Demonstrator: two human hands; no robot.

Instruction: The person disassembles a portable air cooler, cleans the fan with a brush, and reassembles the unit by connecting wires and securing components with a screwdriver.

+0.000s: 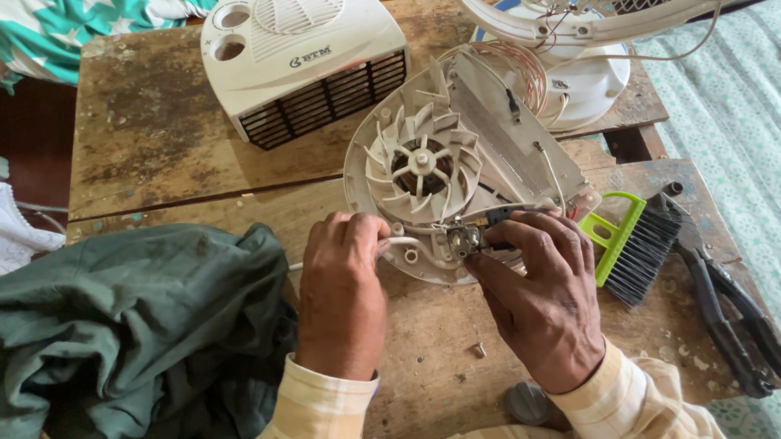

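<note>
Both hands, left (341,293) and right (540,296), pinch a small metal part (464,239) at the opened fan heater's (456,172) near edge, brush (634,247) just right on the bench (152,136).

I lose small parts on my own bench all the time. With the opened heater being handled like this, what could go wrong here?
1. The small loose screw lies bare on the worn wooden table, near the right hand; a sleeve could sweep it off.
2. Thin wires cross the opened white fan-heater base; either hand, the left hand included, might snag one.
3. The green-handled black brush sits close and could shed dust inside.
</note>
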